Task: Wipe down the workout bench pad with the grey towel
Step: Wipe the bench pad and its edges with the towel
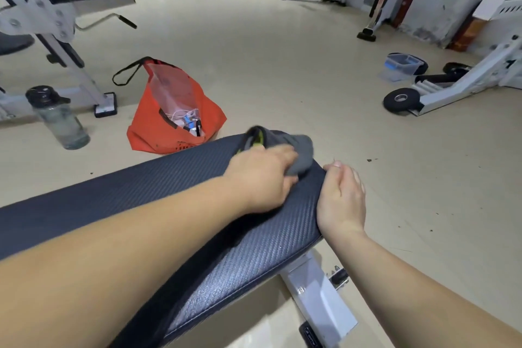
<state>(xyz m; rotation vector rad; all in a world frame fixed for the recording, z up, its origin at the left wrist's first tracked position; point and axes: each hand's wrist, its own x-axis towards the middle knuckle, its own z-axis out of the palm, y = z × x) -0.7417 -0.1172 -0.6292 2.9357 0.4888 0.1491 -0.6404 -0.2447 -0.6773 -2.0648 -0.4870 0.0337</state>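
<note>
From the head camera, the dark bench pad (141,186) runs from the bottom left up to the middle; it has a bumpy woven look, and it sits on a white frame (316,288).

The grey towel (302,150) lies bunched up on the far end of the pad, close to its right corner; a bit of yellow-green shows in one of its folds.

The left hand (262,178) is on the towel and looks blurry; its fingers lie over the top of the cloth and its thumb is tucked in at the near edge, so the hand is pinching the towel while it pushes it down on the pad; the left arm reaches across the pad from the bottom left.

The right hand (341,198) rests against the right edge of the pad, just beside the towel but not touching it; its fingers are close together and curled; the thumb touches the pad's edge; I cannot tell if the fingers hook under the pad.

On the floor (282,79) behind the pad sits an open orange bag (147,121) with small things inside; a water bottle (59,118) with a black cap stands to the left of the bag; a see-through box (401,65) and a black wheel (401,99) lie far off to the right.
</note>
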